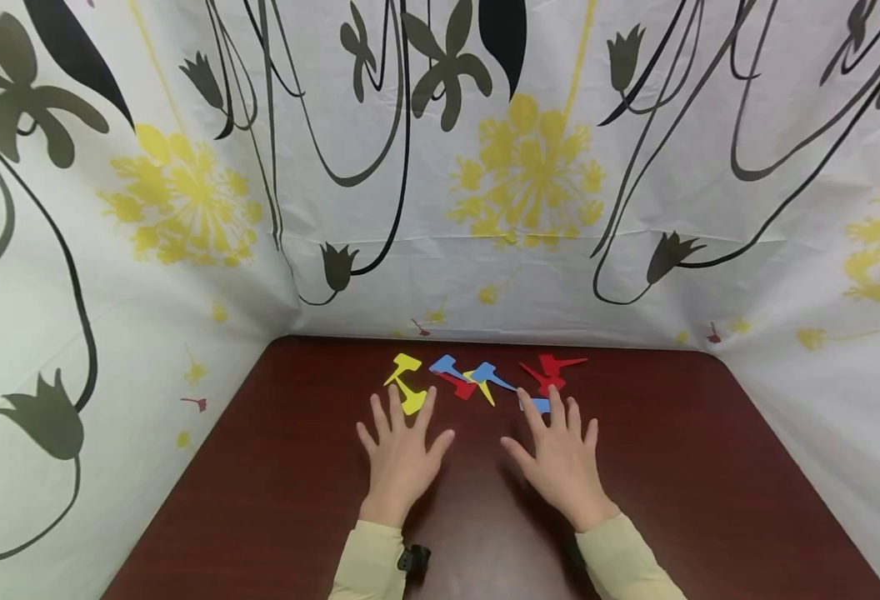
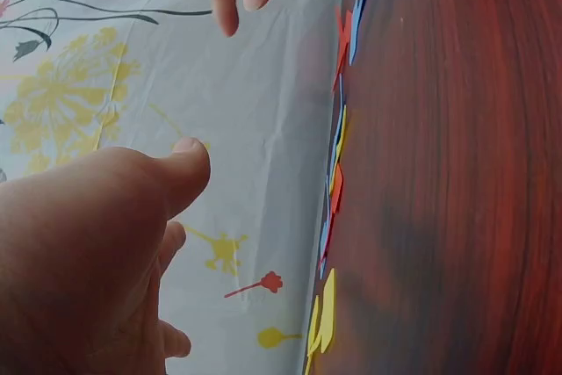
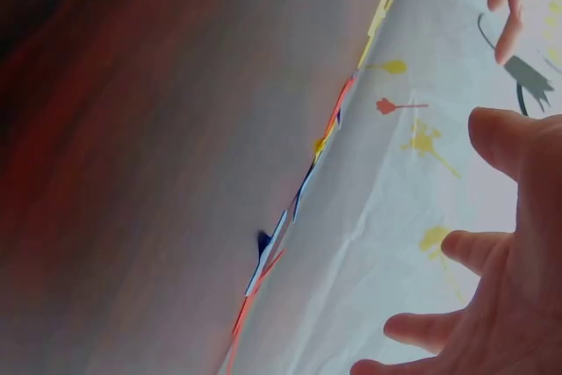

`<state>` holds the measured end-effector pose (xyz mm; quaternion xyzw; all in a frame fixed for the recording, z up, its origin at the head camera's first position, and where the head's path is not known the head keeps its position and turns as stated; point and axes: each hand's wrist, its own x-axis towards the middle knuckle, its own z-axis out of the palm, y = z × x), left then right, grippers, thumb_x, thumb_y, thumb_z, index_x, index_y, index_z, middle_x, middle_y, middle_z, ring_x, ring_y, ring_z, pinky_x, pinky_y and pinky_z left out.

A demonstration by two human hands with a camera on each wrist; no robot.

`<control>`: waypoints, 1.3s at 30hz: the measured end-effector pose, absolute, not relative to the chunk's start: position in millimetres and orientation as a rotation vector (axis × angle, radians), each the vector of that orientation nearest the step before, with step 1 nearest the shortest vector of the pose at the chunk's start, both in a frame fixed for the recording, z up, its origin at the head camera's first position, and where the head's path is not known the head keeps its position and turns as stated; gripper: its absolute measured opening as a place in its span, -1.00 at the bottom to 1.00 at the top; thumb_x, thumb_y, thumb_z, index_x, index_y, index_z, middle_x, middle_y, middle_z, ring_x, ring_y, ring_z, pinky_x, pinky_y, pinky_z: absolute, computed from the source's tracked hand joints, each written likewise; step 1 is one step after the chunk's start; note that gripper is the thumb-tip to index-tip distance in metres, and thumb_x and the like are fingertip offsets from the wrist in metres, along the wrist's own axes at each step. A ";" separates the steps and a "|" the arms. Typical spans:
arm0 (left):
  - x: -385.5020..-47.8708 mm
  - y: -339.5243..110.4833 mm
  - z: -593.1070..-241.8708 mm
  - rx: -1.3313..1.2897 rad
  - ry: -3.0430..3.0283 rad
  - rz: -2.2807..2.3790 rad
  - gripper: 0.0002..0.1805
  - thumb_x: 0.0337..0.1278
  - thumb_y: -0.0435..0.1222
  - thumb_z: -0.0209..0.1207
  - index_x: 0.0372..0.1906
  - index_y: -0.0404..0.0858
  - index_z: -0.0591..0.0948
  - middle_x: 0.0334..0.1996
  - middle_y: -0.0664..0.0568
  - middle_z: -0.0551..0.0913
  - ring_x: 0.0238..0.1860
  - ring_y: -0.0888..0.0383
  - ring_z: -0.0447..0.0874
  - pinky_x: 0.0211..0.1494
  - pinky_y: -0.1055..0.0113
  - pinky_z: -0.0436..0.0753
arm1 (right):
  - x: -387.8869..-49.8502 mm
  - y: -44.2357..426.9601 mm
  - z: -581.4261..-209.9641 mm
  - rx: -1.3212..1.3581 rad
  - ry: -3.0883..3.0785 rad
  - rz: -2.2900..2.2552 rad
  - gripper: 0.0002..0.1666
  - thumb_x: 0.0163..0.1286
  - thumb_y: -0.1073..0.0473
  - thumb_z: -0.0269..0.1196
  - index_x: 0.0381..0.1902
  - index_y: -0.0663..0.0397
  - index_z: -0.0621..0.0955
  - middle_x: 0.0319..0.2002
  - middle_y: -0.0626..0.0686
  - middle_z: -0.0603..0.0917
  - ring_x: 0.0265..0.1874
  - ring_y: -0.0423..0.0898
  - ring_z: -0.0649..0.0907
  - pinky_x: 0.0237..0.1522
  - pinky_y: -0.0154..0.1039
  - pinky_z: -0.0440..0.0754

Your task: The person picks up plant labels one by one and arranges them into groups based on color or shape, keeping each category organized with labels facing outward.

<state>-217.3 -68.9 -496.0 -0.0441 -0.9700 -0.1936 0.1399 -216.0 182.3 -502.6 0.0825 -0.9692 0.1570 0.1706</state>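
Several flat plastic plant labels, each with a wide head and a pointed stem, lie near the table's far edge. Yellow labels (image 1: 413, 401) are at the left, in front of my left hand (image 1: 401, 462). Toward the middle, blue labels (image 1: 484, 372), a red label (image 1: 464, 388) and another yellow one overlap. Red labels (image 1: 552, 365) and a blue label (image 1: 540, 405) lie at the right, just beyond my right hand (image 1: 560, 467). Both hands hover over the table with fingers spread and hold nothing. The right fingertips partly cover the nearest blue label.
The dark red-brown table (image 1: 275, 483) meets a white patterned cloth (image 1: 440, 283) at the back and on both sides. A small black device (image 1: 413, 559) is strapped at the left wrist.
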 end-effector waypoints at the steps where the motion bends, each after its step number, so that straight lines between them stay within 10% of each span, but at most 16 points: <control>1: -216.7 -69.8 -495.4 -0.122 -2.804 -0.551 -0.13 0.25 0.32 0.08 0.60 0.24 0.11 0.59 -0.27 -0.10 0.54 -0.41 -0.33 0.35 -0.55 -0.16 | -216.4 181.6 -501.8 0.250 -2.751 0.437 0.02 0.30 -0.46 0.22 0.60 -0.33 0.17 0.52 0.33 0.11 0.42 0.45 0.14 0.25 0.60 -0.01; 14: -228.8 -91.0 -477.8 -0.153 -2.831 -0.472 -0.10 0.25 0.24 0.17 0.60 0.01 0.19 0.53 -0.33 0.09 0.50 -0.45 -0.06 0.34 -0.50 0.09 | -231.4 182.1 -477.4 0.488 -2.748 0.378 0.00 0.31 -0.36 0.28 0.59 -0.20 0.22 0.47 0.30 0.24 0.30 0.34 0.38 0.10 0.38 0.48; 39: -323.9 -152.0 -491.7 -0.108 -2.877 -0.597 -0.61 0.32 -0.20 0.25 0.14 -0.34 0.67 0.00 -0.23 0.65 -0.05 -0.18 0.66 -0.12 -0.09 0.69 | -236.1 171.7 -492.8 0.857 -2.776 0.042 -0.17 0.27 -0.24 0.36 0.44 -0.13 0.45 0.30 0.19 0.48 0.24 0.24 0.48 0.09 0.26 0.56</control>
